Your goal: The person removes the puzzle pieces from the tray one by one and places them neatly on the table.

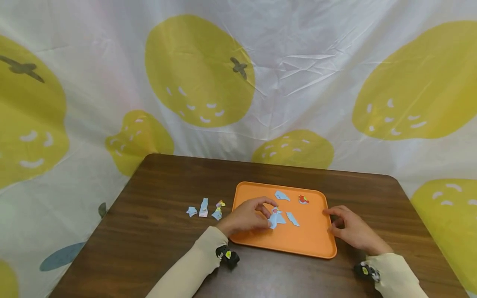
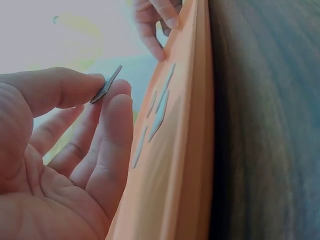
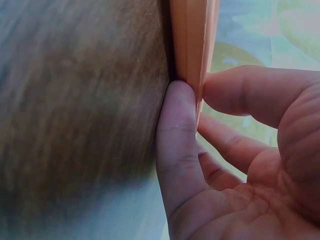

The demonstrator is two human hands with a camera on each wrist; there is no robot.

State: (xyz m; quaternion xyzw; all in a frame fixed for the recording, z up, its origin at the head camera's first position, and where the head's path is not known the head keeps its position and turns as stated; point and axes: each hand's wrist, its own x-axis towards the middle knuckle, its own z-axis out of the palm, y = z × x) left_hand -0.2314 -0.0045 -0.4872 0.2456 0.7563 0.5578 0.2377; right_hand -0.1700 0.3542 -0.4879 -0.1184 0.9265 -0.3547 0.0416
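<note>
My left hand (image 1: 249, 214) is over the left half of the orange tray (image 1: 305, 242). Between thumb and fingers it pinches a thin, irregular light-blue puzzle piece (image 2: 107, 86), seen nearly edge-on in the left wrist view and raised off the tray. Another pale-blue piece (image 1: 281, 219) lies just beside it, partly covered. On the tray there are also a narrow pale piece (image 1: 292, 219), a pale piece (image 1: 282, 195) near the back and a red-printed piece (image 1: 303, 199). At the tray's right rim, my right hand (image 1: 350, 227) holds the edge with thumb and fingers.
Left of the tray, three more pieces lie on the brown wooden table (image 1: 156, 231): a small pale one (image 1: 191, 211), a tall one (image 1: 203, 207) and a yellow-printed one (image 1: 219, 210). A white curtain (image 1: 290, 82) with yellow fruit shapes hangs behind the table.
</note>
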